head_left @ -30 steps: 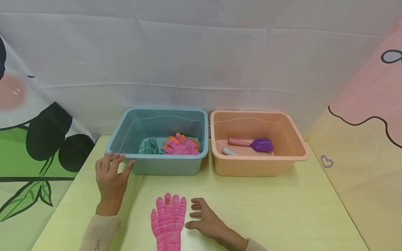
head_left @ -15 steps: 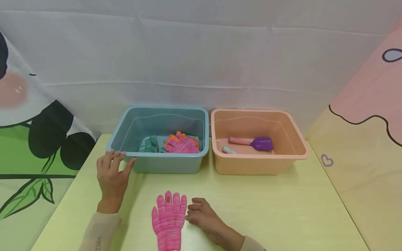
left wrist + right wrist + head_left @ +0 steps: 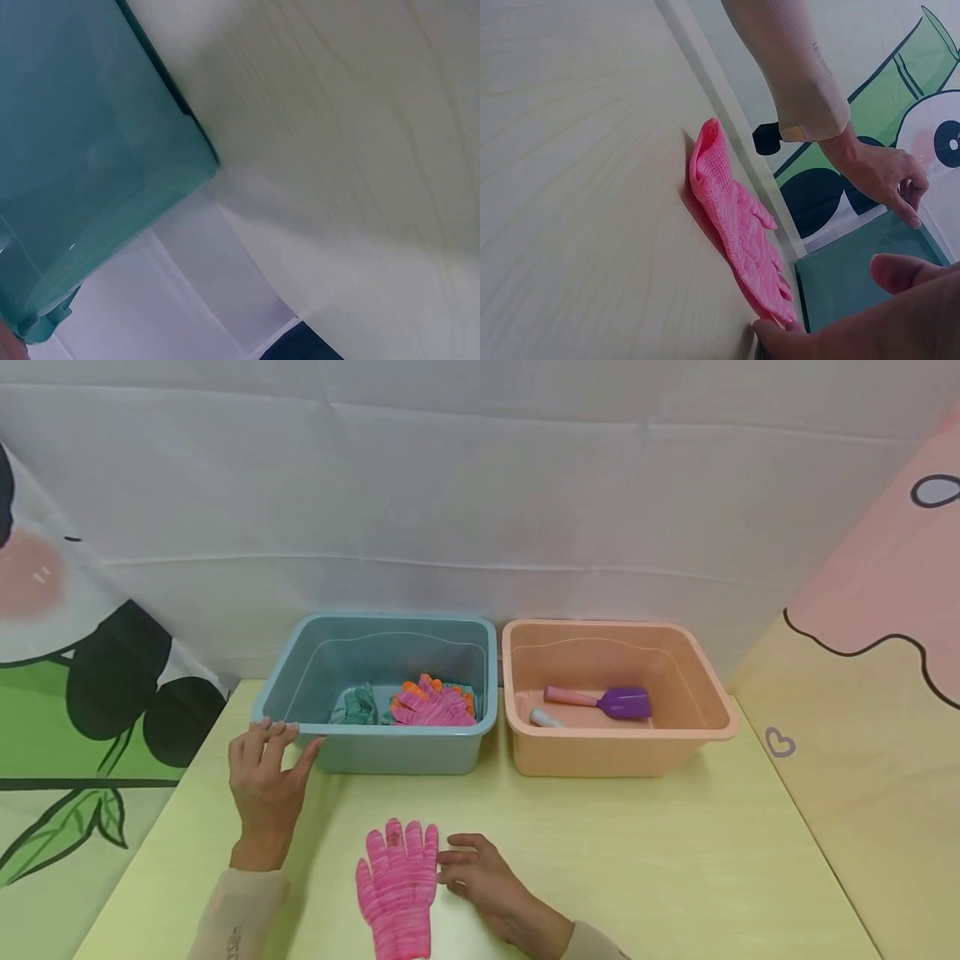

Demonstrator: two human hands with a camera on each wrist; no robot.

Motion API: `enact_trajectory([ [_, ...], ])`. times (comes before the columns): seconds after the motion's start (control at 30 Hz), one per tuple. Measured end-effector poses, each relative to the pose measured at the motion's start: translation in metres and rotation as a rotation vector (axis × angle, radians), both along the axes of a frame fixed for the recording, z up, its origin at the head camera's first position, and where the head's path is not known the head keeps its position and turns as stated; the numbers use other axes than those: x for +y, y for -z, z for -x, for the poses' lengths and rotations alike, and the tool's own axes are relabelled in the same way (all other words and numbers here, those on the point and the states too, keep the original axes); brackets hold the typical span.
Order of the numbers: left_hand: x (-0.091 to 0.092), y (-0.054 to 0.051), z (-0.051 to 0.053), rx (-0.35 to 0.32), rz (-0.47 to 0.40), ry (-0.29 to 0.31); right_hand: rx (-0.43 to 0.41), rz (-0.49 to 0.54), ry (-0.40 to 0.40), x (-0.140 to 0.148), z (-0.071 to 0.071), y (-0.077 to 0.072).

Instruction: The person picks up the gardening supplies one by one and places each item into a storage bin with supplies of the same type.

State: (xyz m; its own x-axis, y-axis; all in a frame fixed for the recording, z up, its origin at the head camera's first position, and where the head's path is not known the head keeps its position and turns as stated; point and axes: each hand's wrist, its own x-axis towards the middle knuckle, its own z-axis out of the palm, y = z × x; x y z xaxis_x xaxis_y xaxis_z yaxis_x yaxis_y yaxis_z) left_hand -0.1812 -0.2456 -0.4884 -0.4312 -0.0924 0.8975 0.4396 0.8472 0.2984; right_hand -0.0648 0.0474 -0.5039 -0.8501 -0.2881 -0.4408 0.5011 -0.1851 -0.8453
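Observation:
A pink knitted glove (image 3: pixel 400 885) lies on the table in the head view, fingers pointing away from me and a dark smudge on one finger. At its right edge is my right hand (image 3: pixel 491 881), fingers relaxed and touching or almost touching the glove. The right wrist view shows the glove (image 3: pixel 735 217) from the side, with fingertips of that hand (image 3: pixel 780 337) by its far end. My left hand (image 3: pixel 267 785) grips the front left corner of the blue bin (image 3: pixel 397 752), fingers over the rim and thumb against the outer wall. Its fingers are mostly outside the left wrist view.
Inside the blue bin lie a pink glove with orange fingertips (image 3: pixel 435 706) and green bunched cloth (image 3: pixel 356 706). Beside it stands a peach bin (image 3: pixel 592 756) holding a purple scoop (image 3: pixel 625 702) and a pale, short handle-like piece (image 3: pixel 545 718). A white cloth wall (image 3: pixel 480 510) rises behind both.
My right hand has shifted left against the pink glove, and the glove has slid slightly left. The left hand keeps its place on the blue bin's rim.

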Motion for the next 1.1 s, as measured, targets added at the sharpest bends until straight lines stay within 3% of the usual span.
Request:
enact_trajectory([
  [0.47,0.001,-0.003,-0.002,-0.01,0.006,-0.013,-0.017,0.053,0.048,-0.009,0.003,0.005],
  [0.7,0.001,-0.002,-0.003,-0.008,-0.003,-0.01,0.037,0.03,0.053,-0.019,0.002,0.006],
  [0.93,0.001,-0.001,-0.001,-0.001,-0.005,-0.002,0.073,-0.068,0.05,-0.029,0.001,0.007],
  [1.1,0.001,-0.001,-0.002,-0.007,-0.006,-0.012,0.063,-0.085,0.036,-0.034,0.004,0.006],
])
